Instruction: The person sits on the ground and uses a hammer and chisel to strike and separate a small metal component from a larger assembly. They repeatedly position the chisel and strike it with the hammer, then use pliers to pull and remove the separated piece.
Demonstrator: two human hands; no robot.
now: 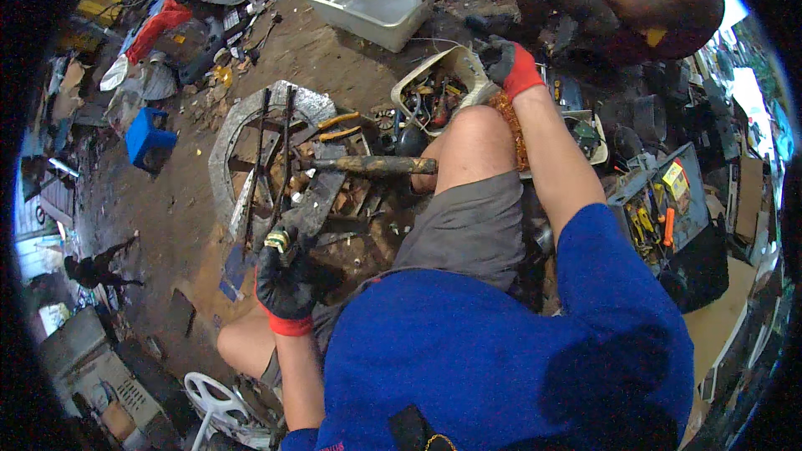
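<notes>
Both of my hands wear black gloves with red cuffs. My left hand [286, 280], low beside my knee, is closed with a small whitish-and-yellow piece [277, 240] at its fingertips; its exact kind is unclear. Out to the far right, my right hand [506, 65] has its fingers curled at the corner of a cream plastic tub [407, 83], apparently gripping the rim. Several hand tools lie inside that tub. Between my legs, a hammer [376, 165] with a worn wooden handle lies across metal scrap, near orange-handled pliers [339, 127] and long dark rods [288, 142].
A cream bin [368, 21] with a white sack stands at the far side. Another person [635, 8] sits at the far right. At left is a blue stool [150, 137], with a dark animal [102, 263] nearer. A grey toolbox [656, 200] stands to my right.
</notes>
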